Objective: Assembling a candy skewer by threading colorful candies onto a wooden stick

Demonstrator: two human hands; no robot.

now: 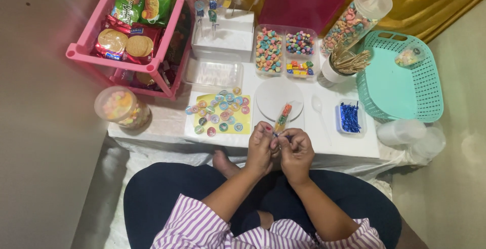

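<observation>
Both hands meet at the near edge of the low white table [349, 145]. The left hand [260, 147] and the right hand [296, 150] are pressed together, fingers pinched on the near end of a narrow clear candy bag [282, 118]. The bag holds orange, green and other coloured sweets and slants away from the hands, its far end lying over a round white disc [271, 94].

Left of the disc lies a yellow sheet [245, 127] covered with round stickers [220, 112]. Right of the disc rests a white plastic spoon [319, 107], then a small tray of blue twist ties [349, 117]. Farther back stands a clear divided box [284, 51] of coloured marshmallows and candies, with a cup of wooden skewers [347, 62] just to its right and a tall clear jar of cereal rings [354, 18] leaning beyond. A teal basket [400, 82] occupies the far right. A pink rack [129, 51] of biscuit packets stands at far left, with a round lidded tub of sweets [121, 107] near it.
</observation>
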